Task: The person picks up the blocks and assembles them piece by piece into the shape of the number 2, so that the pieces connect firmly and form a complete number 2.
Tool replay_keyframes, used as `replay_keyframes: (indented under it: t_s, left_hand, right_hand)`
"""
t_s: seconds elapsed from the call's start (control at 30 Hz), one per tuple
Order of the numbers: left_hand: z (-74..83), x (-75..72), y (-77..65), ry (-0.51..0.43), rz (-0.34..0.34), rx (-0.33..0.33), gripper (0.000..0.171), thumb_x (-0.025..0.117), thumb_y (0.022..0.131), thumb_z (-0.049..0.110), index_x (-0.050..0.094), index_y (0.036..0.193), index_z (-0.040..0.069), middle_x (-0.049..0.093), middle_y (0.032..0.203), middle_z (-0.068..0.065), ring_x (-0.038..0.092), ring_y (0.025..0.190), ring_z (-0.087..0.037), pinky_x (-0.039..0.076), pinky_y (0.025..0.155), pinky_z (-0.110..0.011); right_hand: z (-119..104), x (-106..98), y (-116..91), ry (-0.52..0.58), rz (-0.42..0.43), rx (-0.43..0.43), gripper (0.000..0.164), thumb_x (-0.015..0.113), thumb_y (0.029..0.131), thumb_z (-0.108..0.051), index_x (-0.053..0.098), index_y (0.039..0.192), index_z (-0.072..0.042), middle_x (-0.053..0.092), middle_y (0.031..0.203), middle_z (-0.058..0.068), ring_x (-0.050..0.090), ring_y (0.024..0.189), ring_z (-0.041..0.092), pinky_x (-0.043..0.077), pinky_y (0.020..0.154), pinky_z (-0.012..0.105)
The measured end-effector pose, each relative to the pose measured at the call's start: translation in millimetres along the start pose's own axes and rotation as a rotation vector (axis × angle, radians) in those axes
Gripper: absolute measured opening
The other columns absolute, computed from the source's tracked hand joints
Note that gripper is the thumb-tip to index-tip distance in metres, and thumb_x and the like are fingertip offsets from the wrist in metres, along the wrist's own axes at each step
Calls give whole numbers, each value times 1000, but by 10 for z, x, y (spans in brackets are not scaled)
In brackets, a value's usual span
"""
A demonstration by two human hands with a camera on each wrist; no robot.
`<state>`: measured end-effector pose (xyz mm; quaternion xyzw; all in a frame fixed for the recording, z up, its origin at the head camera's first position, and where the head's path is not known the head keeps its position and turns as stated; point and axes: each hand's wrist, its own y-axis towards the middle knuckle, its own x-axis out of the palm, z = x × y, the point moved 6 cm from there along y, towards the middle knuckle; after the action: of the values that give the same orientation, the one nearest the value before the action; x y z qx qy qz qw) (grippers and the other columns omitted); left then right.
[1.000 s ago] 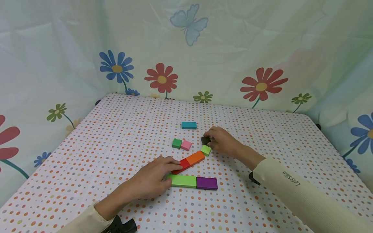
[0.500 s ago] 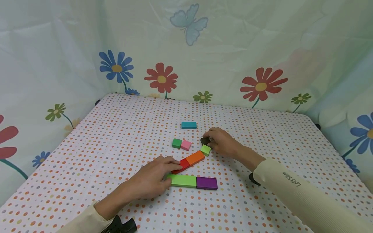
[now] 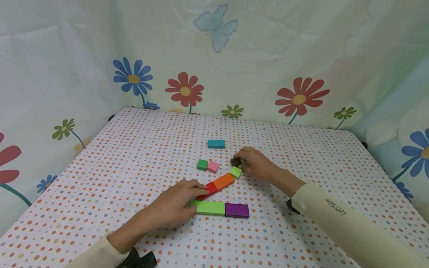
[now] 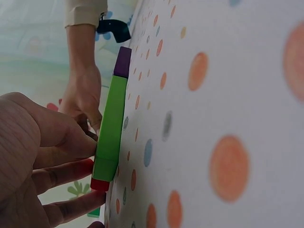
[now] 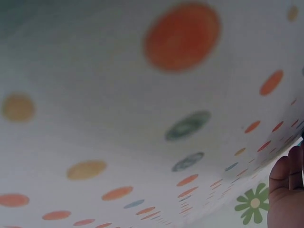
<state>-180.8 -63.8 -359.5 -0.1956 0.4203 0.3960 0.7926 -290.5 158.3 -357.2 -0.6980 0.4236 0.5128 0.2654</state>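
Observation:
My right hand (image 3: 256,163) pinches a small black block (image 3: 235,162) beside the upper corner of a small lime block (image 3: 235,172). This lime block meets the end of an orange block (image 3: 223,181), which continues into a red block (image 3: 211,190) in one slanting row. The extended fingers of my left hand (image 3: 177,204) rest on the red block, partly covering it. Its thumb lies at the left end of a long light green block (image 3: 210,208), also near in the left wrist view. A purple block (image 3: 237,210) adjoins the green one. Only fingers of my right hand (image 5: 287,185) show in the right wrist view.
Behind the slanting row, a small dark green block (image 3: 202,164) and a pink block (image 3: 213,166) lie corner to corner. Farther back sits a teal block (image 3: 216,144). Everything lies on a dotted tablecloth (image 3: 161,149), with a flowered curtain (image 3: 254,67) behind the table.
My right hand and the black block have edged very slightly toward the lime block. The left hand and the other blocks hold their places; the whole view shifts a little left.

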Motion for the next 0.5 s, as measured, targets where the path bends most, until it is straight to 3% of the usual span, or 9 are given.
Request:
replay_keyframes:
  t_s: [0.5]
  left_hand:
    - [-11,10,-2,-1,-3,-6,48,59,89,5,67,135,14,58,139,2,51,128,-21,44,104,-48]
  right_hand:
    - [16,-26,-21,26,21,7,33,71,92,0,66,125,2,66,118,13,60,107,28,52,96,44]
